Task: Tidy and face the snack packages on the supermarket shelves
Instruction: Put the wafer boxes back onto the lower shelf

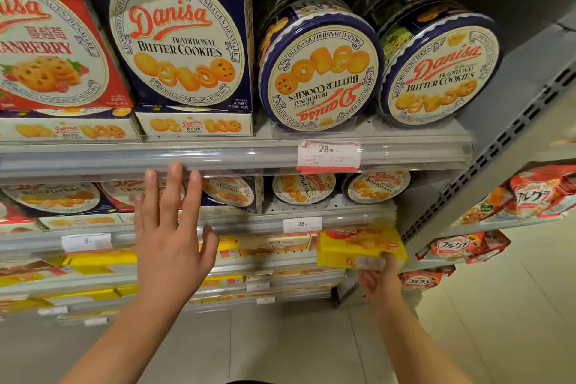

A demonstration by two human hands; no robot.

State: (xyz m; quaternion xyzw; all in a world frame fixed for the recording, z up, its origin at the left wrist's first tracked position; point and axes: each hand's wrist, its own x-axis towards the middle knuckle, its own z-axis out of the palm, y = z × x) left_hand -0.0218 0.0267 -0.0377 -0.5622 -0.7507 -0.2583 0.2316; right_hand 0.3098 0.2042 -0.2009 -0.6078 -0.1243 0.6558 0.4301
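My left hand [170, 227] is raised with straight, spread fingers in front of the second shelf, its fingertips near the upper shelf's rail [218, 154]; it holds nothing. My right hand [378, 279] grips a yellow snack box [358, 245] by its lower edge, out in front of the lower shelves. On the upper shelf stand a blue Danisa butter cookie box [184, 37], a red cranberry box [46, 40], and two round blue tins on edge. The left tin [321, 72] has its label upside down; the right tin [439, 72] reads nearly upright.
More Danisa boxes and tins [304, 187] fill the second shelf. Yellow boxes [99, 262] line the lower shelves. A price tag [328, 155] hangs on the upper rail. Red cereal bags [536, 193] sit on the neighbouring rack at right, past a grey upright [498, 140].
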